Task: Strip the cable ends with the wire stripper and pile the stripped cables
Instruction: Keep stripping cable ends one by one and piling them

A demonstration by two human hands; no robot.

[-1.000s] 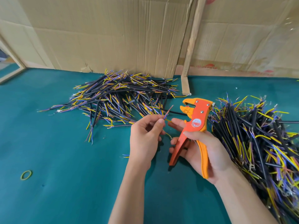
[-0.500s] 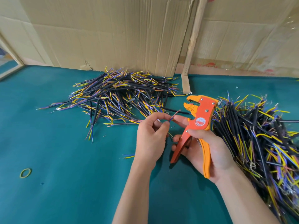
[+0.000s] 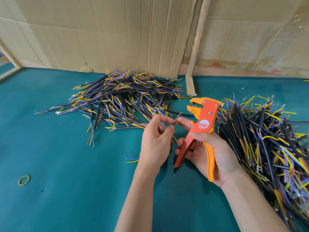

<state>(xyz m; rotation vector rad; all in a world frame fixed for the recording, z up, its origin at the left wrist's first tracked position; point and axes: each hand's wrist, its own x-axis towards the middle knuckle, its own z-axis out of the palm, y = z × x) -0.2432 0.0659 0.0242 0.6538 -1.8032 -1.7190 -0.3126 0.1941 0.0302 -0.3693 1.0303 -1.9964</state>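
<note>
A person's right hand [image 3: 215,158] grips the orange wire stripper [image 3: 200,129] by its handles over the green worktop [image 3: 66,198], jaws standing apart and pointing away toward the far edge. The left hand [image 3: 155,144] is closed on the coloured conductors of a single cable [image 3: 176,120], pinched between thumb and fingertips, with the right forefinger touching the same wire ends just beside the tool's head. Over the last second the stripper has swung a little more upright and the wire ends have been drawn closer to the right fingers; the ends are being sorted, it seems, and the next cut is not yet set up, since nothing sits in the jaws.

A yellow rubber band [image 3: 24,180] lies alone near the worktop's left front, and a loose wire scrap [image 3: 132,160] lies just left of the left wrist. Along the right edge spreads a dense pile of black cables [image 3: 267,144], close beside the right forearm. Farther back, toward the far edge, a second heap of cables [image 3: 120,99] rests against a cardboard sheet [image 3: 103,34], beside a wooden strip [image 3: 194,47]. Which heap holds finished work cannot be told. Nothing blocks either hand.
</note>
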